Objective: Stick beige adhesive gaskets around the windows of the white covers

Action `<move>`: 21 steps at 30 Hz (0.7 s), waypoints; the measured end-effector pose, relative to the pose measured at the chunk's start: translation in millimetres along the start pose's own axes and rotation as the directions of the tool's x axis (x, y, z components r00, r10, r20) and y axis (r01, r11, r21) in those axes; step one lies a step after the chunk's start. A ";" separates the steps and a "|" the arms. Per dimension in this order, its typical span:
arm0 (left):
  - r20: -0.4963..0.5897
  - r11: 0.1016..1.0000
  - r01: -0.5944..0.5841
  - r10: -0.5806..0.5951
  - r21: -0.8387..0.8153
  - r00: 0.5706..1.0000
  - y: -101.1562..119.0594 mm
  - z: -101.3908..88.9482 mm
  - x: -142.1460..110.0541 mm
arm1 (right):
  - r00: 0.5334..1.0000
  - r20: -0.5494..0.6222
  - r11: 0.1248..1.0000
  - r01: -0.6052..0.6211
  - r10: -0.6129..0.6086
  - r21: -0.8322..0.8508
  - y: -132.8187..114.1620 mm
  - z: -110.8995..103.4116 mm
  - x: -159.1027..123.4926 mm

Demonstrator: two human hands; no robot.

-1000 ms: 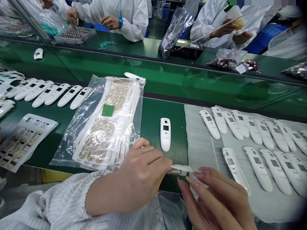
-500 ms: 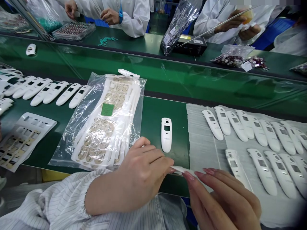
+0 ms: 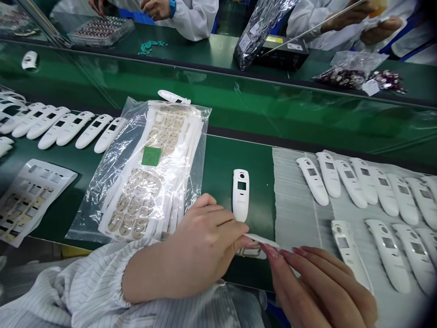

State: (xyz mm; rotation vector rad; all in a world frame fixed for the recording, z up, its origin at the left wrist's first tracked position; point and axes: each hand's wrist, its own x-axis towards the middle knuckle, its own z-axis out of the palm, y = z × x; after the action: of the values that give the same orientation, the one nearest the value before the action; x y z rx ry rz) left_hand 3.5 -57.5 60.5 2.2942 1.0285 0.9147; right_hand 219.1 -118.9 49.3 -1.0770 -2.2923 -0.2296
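My left hand [image 3: 205, 241] and my right hand [image 3: 317, 287] meet at the ends of a narrow white strip [image 3: 262, 241], pinching it between their fingertips. It looks like a peeled label or film, though the picture does not settle which. Just above it, a white handheld device [image 3: 241, 195] with a small dark window stands lengthwise on the green bench [image 3: 235, 159]. A small backing piece [image 3: 254, 253] lies partly hidden under the strip. A clear bag of white label sheets [image 3: 150, 177] sits left of my left hand.
White device casings [image 3: 385, 255] lie in rows on a white foam sheet [image 3: 293, 205] at right, and more casings [image 3: 71, 130] line up at left. A loose label sheet [image 3: 34, 200] lies at far left. Co-workers in white coats sit across a raised green shelf.
The whole view has slid up and right as my head turned. The strip now shows more edge-on, and my right fingertips sit closer against its end.
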 end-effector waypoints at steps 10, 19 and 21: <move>0.060 0.992 0.088 -0.083 -0.086 0.995 -19.7 6.7 13.3 | 0.994 0.106 0.988 -0.044 0.029 0.147 17.3 15.6 11.9; 0.191 0.916 0.373 -0.344 -0.147 0.920 -49.2 17.2 27.5 | 0.974 0.213 0.940 -0.001 -0.077 0.342 26.1 28.3 24.7; 0.253 0.895 0.425 -0.383 -0.136 0.888 -54.2 18.0 29.3 | 0.972 0.231 0.836 -0.166 0.048 0.523 28.9 23.3 37.4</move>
State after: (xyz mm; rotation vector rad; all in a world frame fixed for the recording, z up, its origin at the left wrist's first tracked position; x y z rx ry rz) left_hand 5.8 -3.9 25.2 1.8709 1.2052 0.5446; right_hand 211.8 -66.7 49.5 -0.9515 -2.2529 0.5773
